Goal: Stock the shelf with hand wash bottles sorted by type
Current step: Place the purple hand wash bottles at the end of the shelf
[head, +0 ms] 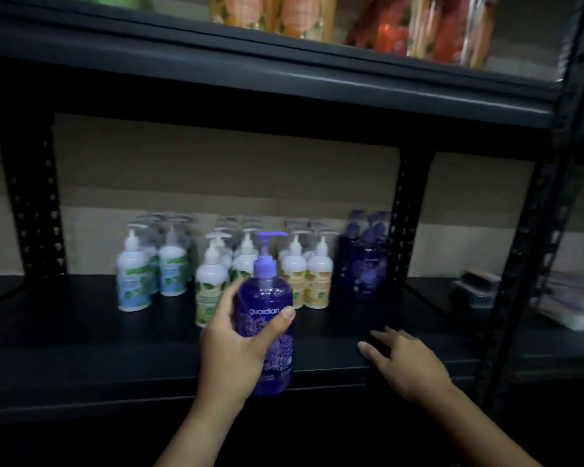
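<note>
A purple bottle (pixel 265 318) with a pump top is held upright by the left hand (pixel 231 345), whose fingers and thumb are curled around its body; the thumb is laid over the front near the word "guardian". The bottle is kept above the front part of the black shelf (pixel 81 348), in front of the white bottles.

The right hand (pixel 403 358) is seen with its fingers spread and nearly straight, nothing being held in it. It is placed low over the shelf surface to the right of the held bottle; whether the fingertips touch the board cannot be told.

At the back of the shelf the bottles are arranged in groups. White bottles with blue-green labels (pixel 149 274) are set at the left, white bottles with green labels (pixel 216 281) next to them, then white bottles with orange-yellow labels (pixel 309 278). Dark purple bottles (pixel 363 261) are set at the right end, just beside the upright post (pixel 407 210).

On the upper shelf (pixel 284 65) blurred orange and red bottles (pixel 418 25) are seen.
</note>
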